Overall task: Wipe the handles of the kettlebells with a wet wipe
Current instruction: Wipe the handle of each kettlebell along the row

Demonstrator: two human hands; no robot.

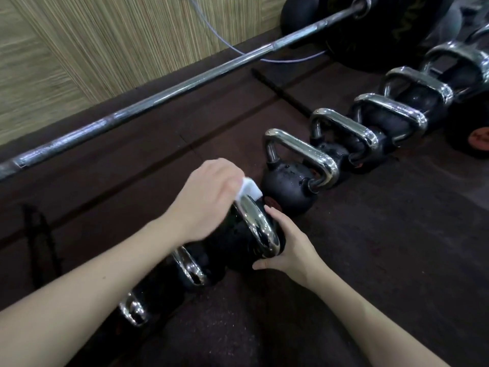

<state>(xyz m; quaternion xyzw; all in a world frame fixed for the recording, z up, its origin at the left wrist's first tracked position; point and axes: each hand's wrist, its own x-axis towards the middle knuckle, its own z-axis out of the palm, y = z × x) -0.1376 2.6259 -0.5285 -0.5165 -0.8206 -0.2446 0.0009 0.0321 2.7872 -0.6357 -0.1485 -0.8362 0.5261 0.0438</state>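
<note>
A row of black kettlebells with chrome handles runs diagonally across the dark floor. My left hand presses a white wet wipe onto the far end of one chrome handle. My right hand grips the black body of that same kettlebell on its near right side. Just beyond stands another kettlebell with its handle upright. Two more chrome handles, one and another, show under my left forearm.
A long steel barbell lies along the wall, ending in black plates at top right. Several more kettlebells continue toward the upper right. A thin pale cable trails by the wall. A black strap lies at left.
</note>
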